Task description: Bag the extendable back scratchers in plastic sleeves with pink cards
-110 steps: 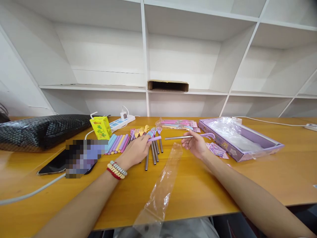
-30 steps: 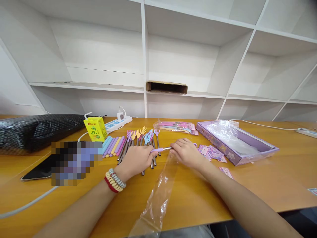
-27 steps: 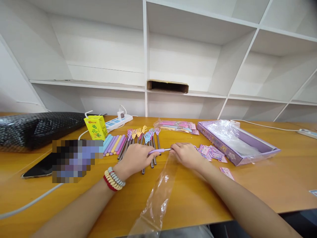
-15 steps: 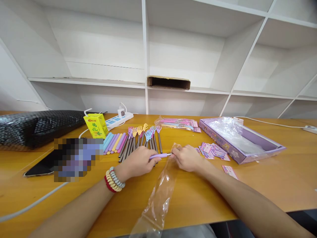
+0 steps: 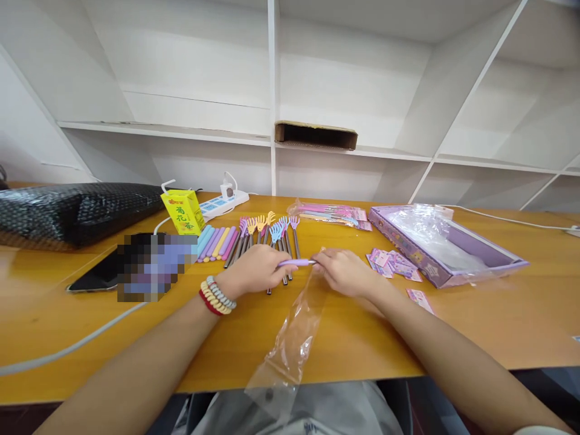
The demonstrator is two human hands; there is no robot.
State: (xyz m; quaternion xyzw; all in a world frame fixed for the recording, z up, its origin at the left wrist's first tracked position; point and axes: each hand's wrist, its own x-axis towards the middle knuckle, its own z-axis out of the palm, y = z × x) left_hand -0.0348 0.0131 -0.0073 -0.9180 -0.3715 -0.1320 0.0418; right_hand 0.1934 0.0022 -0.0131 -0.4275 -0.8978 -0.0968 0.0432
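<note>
Lilac handle sleeve [image 5: 293,263]: centre of the frame, level, in line with the steel rod [image 5: 311,262]. A gap shows between them 3.7 s ago; now they meet. Reads as rod end inside the sleeve, so both parts handle as one piece (insertion depth can't be seen).
Left hand [image 5: 258,267]: left of centre, thumb and fingers pinching the lilac handle sleeve.
Right hand [image 5: 345,272]: right of centre, fingers curled around the steel rod; only a short bit of metal is exposed beside the sleeve. Palm turned up 3.7 s ago, back of hand up now; rod's far end hidden.
Clear plastic bag [image 5: 294,326]: lower centre, running from by the right hand over the near edge of the desk [image 5: 362,344]; can't tell if fingers touch it.
Claw-headed rods [image 5: 260,224]: fanned out just beyond the left hand.
Loose handles [image 5: 215,243]: row at left of centre, just right of the yellow drink carton [image 5: 183,211].
Printed cards [image 5: 394,264]: right of centre, near the purple tray box [image 5: 419,261].
View: tipped lower than 0.5 s ago; desk items sit higher in frame, more of the person's lap [image 5: 348,411] shows.
</note>
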